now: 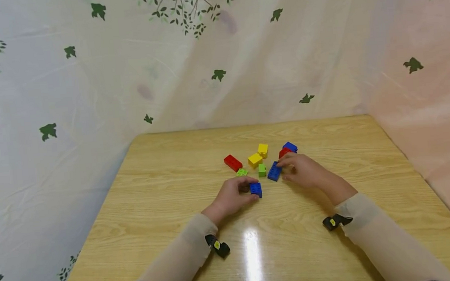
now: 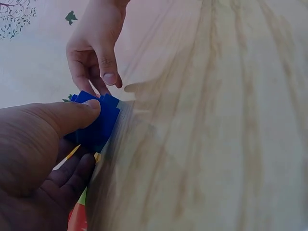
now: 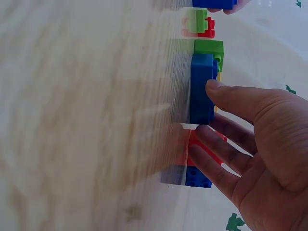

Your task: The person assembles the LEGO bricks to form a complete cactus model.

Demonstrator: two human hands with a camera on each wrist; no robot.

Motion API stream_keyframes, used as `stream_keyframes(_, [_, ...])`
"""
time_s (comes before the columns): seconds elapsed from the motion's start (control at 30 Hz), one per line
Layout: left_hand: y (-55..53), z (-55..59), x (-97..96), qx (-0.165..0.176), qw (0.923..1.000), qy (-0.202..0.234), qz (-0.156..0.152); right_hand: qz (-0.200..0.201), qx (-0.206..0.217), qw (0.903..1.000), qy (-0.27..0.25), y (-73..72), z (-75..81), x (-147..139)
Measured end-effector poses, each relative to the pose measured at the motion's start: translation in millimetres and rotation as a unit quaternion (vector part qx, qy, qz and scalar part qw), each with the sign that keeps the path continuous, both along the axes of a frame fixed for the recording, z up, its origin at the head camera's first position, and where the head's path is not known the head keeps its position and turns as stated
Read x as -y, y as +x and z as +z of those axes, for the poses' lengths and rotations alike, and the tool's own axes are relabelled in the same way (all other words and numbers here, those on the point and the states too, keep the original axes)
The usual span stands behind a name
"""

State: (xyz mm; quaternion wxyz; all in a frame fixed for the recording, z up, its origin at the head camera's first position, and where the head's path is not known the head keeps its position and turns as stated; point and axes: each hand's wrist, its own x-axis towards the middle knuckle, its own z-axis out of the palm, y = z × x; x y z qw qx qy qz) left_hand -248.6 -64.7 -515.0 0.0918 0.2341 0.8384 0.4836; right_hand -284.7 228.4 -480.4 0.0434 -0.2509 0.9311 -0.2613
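Observation:
My left hand [image 1: 234, 197] pinches a blue studded brick [image 1: 255, 190] between thumb and fingers, low over the table. In the left wrist view the thumb lies on the near face of that blue brick [image 2: 98, 122]. My right hand [image 1: 301, 169] is at a longer blue brick [image 1: 273, 172] lying on the table. Seen from the right wrist, its thumb overlaps the upper part of this long brick [image 3: 202, 89], while the other fingers spread loosely beside the brick's end. Whether the thumb touches is hard to tell. A red brick [image 1: 284, 152] is partly hidden behind the right hand.
Beyond the hands lie a red brick [image 1: 232, 162], two yellow bricks [image 1: 255, 159] and two small green bricks [image 1: 262, 170]. Another blue brick [image 1: 290, 147] lies at the right of the group. The wooden table [image 1: 163, 172] meets a leaf-printed cloth [image 1: 179, 82] at the back.

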Motion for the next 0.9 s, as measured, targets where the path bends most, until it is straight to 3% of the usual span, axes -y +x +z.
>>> stream_keyframes(0.2, [2.6,2.2,0.5,-0.001,0.9999,-0.01,0.003,-0.015,0.008,0.9996,0.022,6.6,4.7,4.3])
stream_keyframes(0.43, [5.4,3.7,0.1,0.011,0.9999,-0.008,0.009,0.002,-0.024,0.9982,0.056,11.5,6.7,7.9])
stream_keyframes(0.9, [6.1,1.5,2.1,0.035,0.9993,-0.004,0.014,-0.025,0.04,0.9985,0.03,15.4,4.9,7.3])
